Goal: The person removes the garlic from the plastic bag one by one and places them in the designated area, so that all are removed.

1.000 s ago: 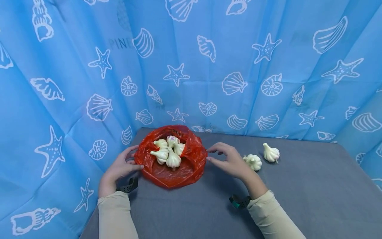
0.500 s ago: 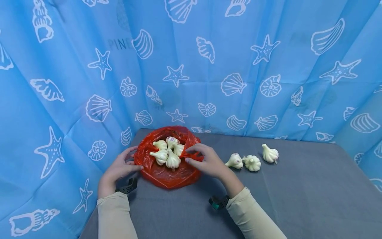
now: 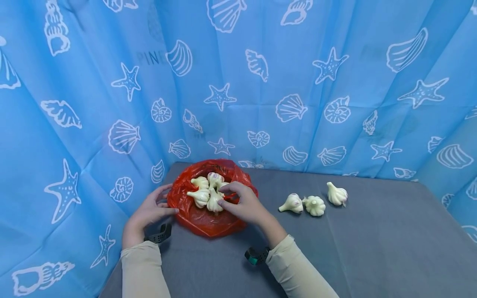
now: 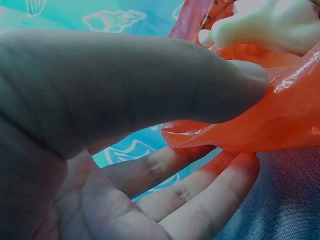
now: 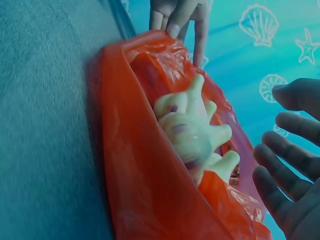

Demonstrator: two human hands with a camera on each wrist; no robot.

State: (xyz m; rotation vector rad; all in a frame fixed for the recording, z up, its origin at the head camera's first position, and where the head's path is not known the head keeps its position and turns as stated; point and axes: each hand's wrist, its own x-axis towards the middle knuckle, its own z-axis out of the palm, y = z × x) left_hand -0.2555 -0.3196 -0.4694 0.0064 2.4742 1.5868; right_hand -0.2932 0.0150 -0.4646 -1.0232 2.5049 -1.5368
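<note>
A red plastic bag (image 3: 220,225) lies on the table with its mouth spread wide, and several garlic bulbs (image 3: 200,198) are clustered inside. At its left side, my left hand (image 3: 147,213) holds the rim; in the left wrist view, the thumb (image 4: 220,85) lies over the bag's edge and the other fingers touch it from beneath. My right hand (image 3: 244,203) reaches over the bag's right side, near the bulbs. The right wrist view shows its fingers (image 5: 280,155) spread and holding nothing, beside the bag. It partly hides the rightmost bulb in the head view.
Three more garlic bulbs lie on the grey cloth (image 3: 372,231) to the right: one (image 3: 292,203) beside another (image 3: 314,205), and a third (image 3: 337,193) further right. A blue curtain (image 3: 238,124) with shell prints hangs behind and on the left.
My right hand has moved left from the bag's right edge to above the bulbs, uncovering a garlic bulb on the table. My left hand has stayed at the rim.
</note>
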